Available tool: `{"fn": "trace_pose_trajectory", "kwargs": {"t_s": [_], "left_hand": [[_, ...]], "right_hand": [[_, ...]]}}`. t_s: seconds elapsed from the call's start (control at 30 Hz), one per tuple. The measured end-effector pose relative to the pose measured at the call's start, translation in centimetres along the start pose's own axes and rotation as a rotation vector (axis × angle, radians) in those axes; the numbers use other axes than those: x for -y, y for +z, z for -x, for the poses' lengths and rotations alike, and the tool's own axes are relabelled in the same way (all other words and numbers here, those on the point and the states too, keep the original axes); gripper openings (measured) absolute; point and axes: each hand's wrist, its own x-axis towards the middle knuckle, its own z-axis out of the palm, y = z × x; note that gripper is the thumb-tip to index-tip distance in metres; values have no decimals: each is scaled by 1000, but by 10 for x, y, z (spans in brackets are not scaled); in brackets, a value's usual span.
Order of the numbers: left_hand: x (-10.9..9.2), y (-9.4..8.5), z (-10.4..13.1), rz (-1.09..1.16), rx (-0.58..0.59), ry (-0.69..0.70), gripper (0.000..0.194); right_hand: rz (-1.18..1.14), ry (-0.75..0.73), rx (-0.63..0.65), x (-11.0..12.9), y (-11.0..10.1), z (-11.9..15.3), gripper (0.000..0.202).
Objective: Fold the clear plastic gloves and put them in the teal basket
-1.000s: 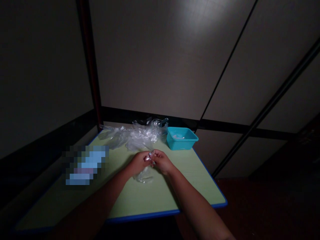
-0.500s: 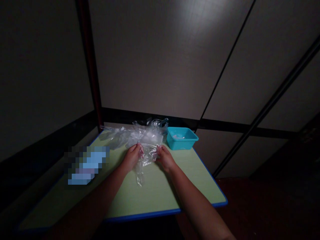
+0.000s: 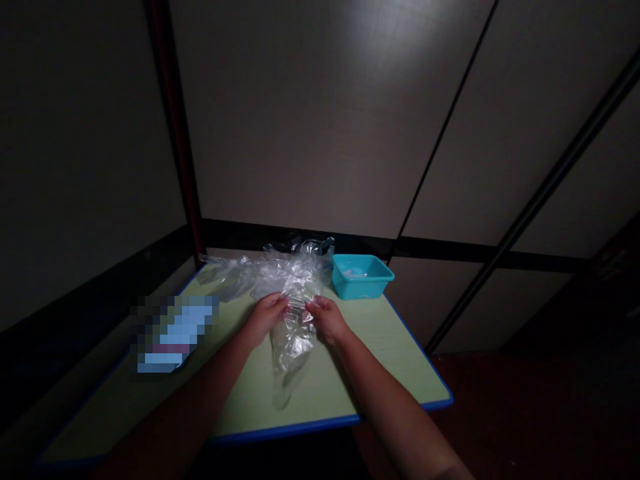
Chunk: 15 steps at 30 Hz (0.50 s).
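A clear plastic bag (image 3: 294, 347) is stretched between my two hands, its lower part hanging toward the table's front. My left hand (image 3: 266, 315) pinches its left side, thumb and fingers together. On the right side, my right hand (image 3: 326, 317) grips it the same way, a short gap away. Just beyond my fingers lies a loose heap of more clear plastic bags (image 3: 235, 277), crumpled and shiny. Whether the held bag is separate from that heap, I cannot tell.
The pale green table (image 3: 370, 360) has a blue edge. A turquoise plastic basket (image 3: 363, 288) stands at its back right, with something pale inside. A blurred-out bluish object (image 3: 177, 333) lies on the left. Behind the table rises a panelled wall (image 3: 300, 133).
My hands have come closer together. More of the clear bag now hangs below them, reaching nearer the table's front edge.
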Motion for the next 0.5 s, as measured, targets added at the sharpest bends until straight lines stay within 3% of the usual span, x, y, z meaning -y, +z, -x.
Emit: {"fn": "trace_pose_trajectory", "kwargs": {"t_s": [0.2,0.5], "left_hand": [[3,-4,-4,-39,-74,54,44],[6,-7,-9,47,-227,-26,59]], "right_hand": [[68,-63,-34,-2,-3,-2,39],[109,-85,-36,-1,-4,-3,38]]}}
